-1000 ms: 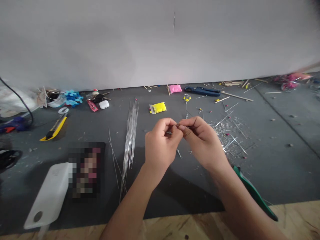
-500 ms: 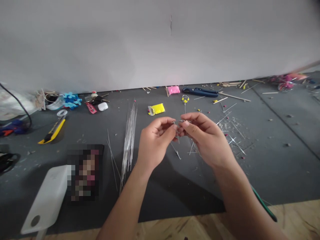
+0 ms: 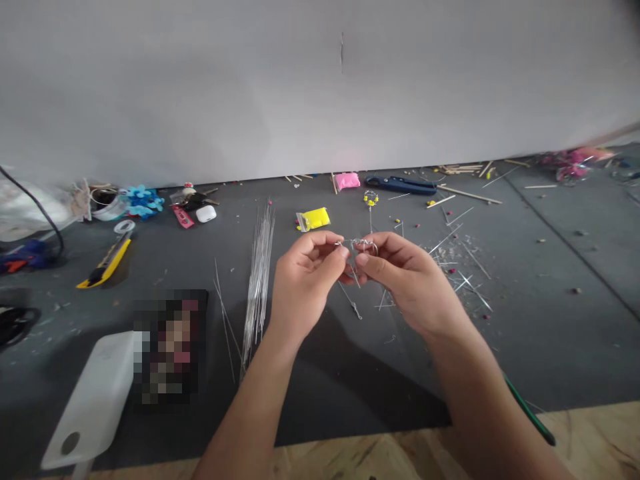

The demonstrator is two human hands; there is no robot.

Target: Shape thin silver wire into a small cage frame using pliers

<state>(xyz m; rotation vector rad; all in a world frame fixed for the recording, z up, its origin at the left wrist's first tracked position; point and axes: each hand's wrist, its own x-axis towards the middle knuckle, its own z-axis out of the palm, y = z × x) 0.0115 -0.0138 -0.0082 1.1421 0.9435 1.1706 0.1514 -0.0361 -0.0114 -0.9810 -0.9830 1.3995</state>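
Both hands meet over the dark mat [image 3: 350, 373], mid-table. Left hand [image 3: 300, 283] & right hand [image 3: 407, 283] each pinch, w/ thumb and forefinger, one bent wire piece [image 3: 356, 244] held between them, fingertips nearly touching, raised off the mat.

Around: a bundle of straight wires [image 3: 260, 273] lies just left of the left hand, a few loose strands splayed beside it. Right of the right hand, cut wire scraps [image 3: 463, 270] scattered w/ tiny beads. Behind the hands: yellow packet [image 3: 313, 218], pink packet [image 3: 347, 180], blue pliers [image 3: 400, 183] near the white wall [image 3: 320, 87]. Far left: yellow utility knife [image 3: 104, 262], white earbud case [image 3: 205, 213], blue flower bits [image 3: 141, 200]. Green-handled tool [image 3: 530, 413] partly hidden under the right forearm. White object [image 3: 95, 400] front left, next to a blurred patch; can't tell what it is.

Only small sealed packets visible as containers; contents look like coloured clay, not certain.
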